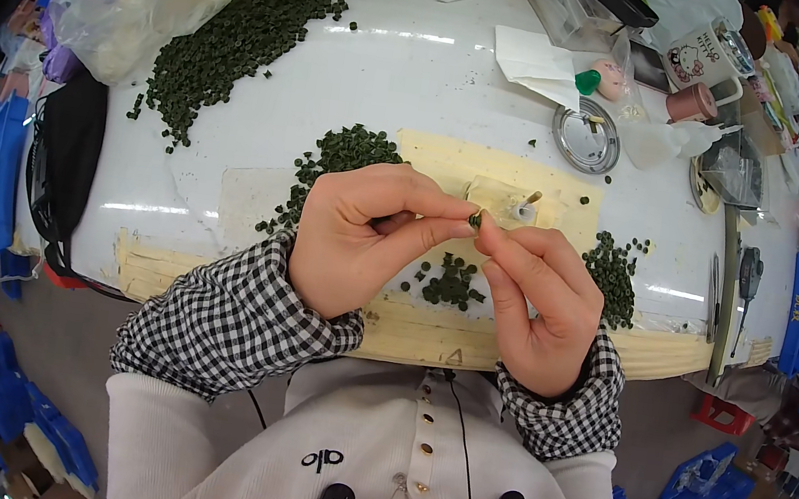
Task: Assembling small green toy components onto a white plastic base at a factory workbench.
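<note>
Above the front of the white table, my left hand (361, 234) pinches a small dark green piece (475, 220) between thumb and forefinger. The fingertips of my right hand (549, 305) meet it from the other side, closed on the same piece, and partly cover it. Similar small green pieces form a little heap (453, 282) below my hands. More lie in a pile (347, 152) behind my left hand and another pile (611, 277) beside my right. Just beyond my fingers, a small fixture with a brass-coloured pin (532, 198) stands on yellow tape.
A large heap of green pieces (246, 33) spreads at the back left, next to plastic bags (117, 20). Toward the right back are a round metal tin lid (586, 136), white tissue (538, 64) and a mug (702, 57). Yellow tape (399, 330) covers the front edge.
</note>
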### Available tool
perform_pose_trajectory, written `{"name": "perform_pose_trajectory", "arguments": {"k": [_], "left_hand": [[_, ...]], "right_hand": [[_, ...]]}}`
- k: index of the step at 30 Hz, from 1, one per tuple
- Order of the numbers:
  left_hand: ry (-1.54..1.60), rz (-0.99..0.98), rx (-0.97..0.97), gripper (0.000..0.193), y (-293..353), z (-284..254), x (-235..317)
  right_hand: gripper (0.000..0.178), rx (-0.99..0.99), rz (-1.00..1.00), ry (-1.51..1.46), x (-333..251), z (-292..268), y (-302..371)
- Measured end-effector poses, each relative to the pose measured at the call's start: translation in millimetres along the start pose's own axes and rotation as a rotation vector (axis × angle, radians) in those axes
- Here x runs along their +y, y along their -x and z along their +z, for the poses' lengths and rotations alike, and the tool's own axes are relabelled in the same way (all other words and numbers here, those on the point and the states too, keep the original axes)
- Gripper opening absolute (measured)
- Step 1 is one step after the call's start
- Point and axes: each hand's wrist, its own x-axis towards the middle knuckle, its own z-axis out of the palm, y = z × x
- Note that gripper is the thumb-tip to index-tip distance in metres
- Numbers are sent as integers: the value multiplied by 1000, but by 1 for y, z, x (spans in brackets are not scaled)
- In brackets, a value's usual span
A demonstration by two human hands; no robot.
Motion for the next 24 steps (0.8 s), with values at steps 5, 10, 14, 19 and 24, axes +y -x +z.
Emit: {"name": "perform_pose_trajectory", "arguments": {"k": [5, 10, 14, 19, 24], "left_hand": [[7, 12, -3, 16, 0, 1, 0], [-27, -151, 13, 12, -4, -4, 2], [3, -190, -205, 12, -24, -18, 0], [-238, -88, -468, 13, -23, -24, -19], [-94, -277, -631, 16, -32, -41, -2]], "right_hand": [[38, -13, -13, 9, 0, -1, 0], [36, -19, -14, 45, 3, -1, -4], [27, 201, 74, -10, -15, -36, 2], [13, -385, -556, -419, -77, -142, 3], [17, -626, -971, -326, -124, -153, 17]]}}
